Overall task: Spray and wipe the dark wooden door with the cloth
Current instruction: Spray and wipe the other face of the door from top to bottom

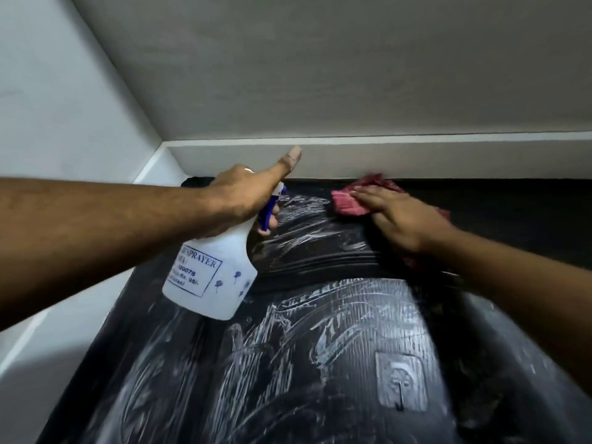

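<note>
Here, near me, dark wooden door (320,363) streaked with white foam | my left hand (243,195) wrapped around spray bottle (213,267) neck, forefinger stretched out, bottle's long axis tilted, nozzle up toward door top | farther, my right hand (400,219) flat, fingers spread, pressing red cloth (349,203) against door's top edge, under white frame (416,158).

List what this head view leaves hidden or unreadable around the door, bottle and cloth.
- Spray bottle label: the first word's start is covered by the left hand; smaller lines too blurred to read fully.
- Nozzle: mostly behind that hand.
- Red cloth: largely under the right hand.
- Dark door: lower part cut off by the frame's bottom edge.
- Stick-on hook: details blurred.
</note>
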